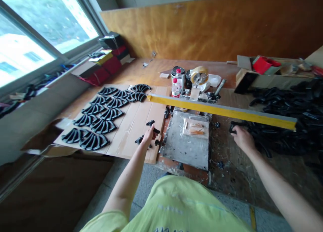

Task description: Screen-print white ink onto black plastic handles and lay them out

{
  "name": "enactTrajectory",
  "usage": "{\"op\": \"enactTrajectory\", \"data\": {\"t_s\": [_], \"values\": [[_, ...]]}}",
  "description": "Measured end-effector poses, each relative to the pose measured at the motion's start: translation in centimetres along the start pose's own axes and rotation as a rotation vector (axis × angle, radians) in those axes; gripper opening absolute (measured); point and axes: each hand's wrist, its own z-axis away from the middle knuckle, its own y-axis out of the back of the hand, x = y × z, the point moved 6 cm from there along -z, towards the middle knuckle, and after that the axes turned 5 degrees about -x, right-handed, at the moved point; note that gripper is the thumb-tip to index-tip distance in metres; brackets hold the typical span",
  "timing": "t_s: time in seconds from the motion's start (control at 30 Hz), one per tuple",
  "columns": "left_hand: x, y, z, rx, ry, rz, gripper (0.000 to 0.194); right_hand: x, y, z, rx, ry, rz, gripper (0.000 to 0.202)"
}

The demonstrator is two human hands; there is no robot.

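Note:
My left hand (150,134) is closed round a black curved part (156,130) above the right edge of the cardboard sheet (133,134). Small dark pieces (138,140) lie beneath and beside that hand. At the pile of black parts (285,134) on the right, my right hand (241,136) has its fingers pinched on a black part (232,126) at the pile's left edge. Between my hands lies a grey metal plate (176,138) with a clear bag of orange pieces (196,128). Several black curved parts (94,141) sit in fanned groups on the cardboard.
A yellow and grey bar (222,111) spans from the cardboard to the pile. Behind it stand red-capped bottles (175,87), a tape roll (199,75) and metal posts. Boxes (257,80) stand back right; a red box (101,69) sits by the window.

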Motion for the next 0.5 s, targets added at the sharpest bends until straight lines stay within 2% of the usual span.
{"op": "enactTrajectory", "data": {"t_s": [0.1,0.23,0.3,0.37,0.43,0.5], "values": [[-1.2,2.5,1.1,0.089,-0.022,0.026,0.057,-2.2,1.6,0.0,0.125,-0.039,-0.337,0.021],[-5.3,7.9,4.7,0.311,0.052,-0.011,0.063,-8.9,0.5,0.0,0.027,0.14,-0.647,0.031],[-7.6,9.8,6.4,0.358,0.118,-0.065,0.064,-12.2,-0.8,-0.4,-0.035,0.242,-0.647,0.027],[-9.3,10.8,7.2,0.345,0.179,-0.136,0.064,-14.8,-1.8,-0.9,-0.051,0.324,-0.582,0.022],[-10.0,11.0,7.2,0.306,0.23,-0.232,0.064,-16.6,-2.3,-1.4,-0.034,0.389,-0.496,0.021],[-10.0,10.9,6.5,0.251,0.258,-0.34,0.062,-17.9,-2.3,-1.5,-0.012,0.447,-0.398,0.023]]}}
